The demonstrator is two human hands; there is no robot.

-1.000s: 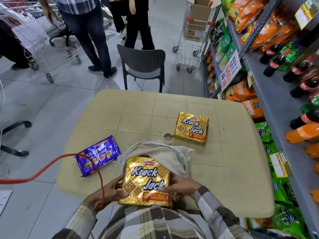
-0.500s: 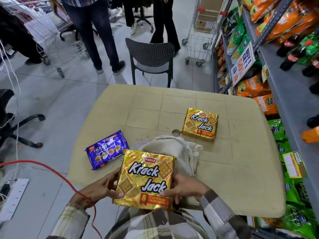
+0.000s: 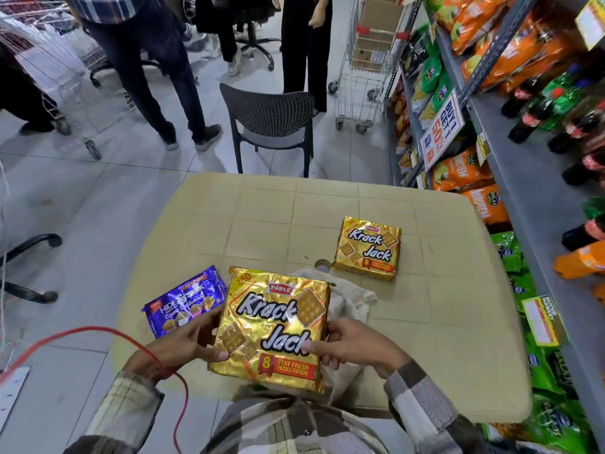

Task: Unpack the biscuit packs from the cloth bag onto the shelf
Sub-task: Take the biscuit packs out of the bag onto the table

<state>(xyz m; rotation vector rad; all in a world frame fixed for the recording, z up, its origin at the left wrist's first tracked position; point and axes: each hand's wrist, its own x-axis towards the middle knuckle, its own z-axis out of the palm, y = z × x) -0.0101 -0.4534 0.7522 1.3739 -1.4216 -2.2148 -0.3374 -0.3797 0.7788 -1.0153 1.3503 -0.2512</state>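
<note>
I hold a gold Krack Jack biscuit pack (image 3: 273, 326) upright in both hands above the near edge of the beige table (image 3: 268, 221). My left hand (image 3: 186, 339) grips its left side and my right hand (image 3: 352, 344) grips its right side. The cream cloth bag (image 3: 352, 303) lies crumpled on the table right behind the pack, mostly hidden by it. A second gold Krack Jack pack (image 3: 368, 249) lies flat on the table further right. A purple Hide & Seek biscuit pack (image 3: 183, 301) lies at the table's left edge.
A grey shelf unit (image 3: 530, 204) with soda bottles and snack bags runs along the right. A dark chair (image 3: 270, 122) stands behind the table. People stand beyond it, with shopping trolleys (image 3: 363, 77) nearby. A red cord (image 3: 108, 332) crosses my left wrist.
Both hands have lifted the gold pack up out of the bag and raised it toward me. The camera has tilted, showing more of the table and shelf.
</note>
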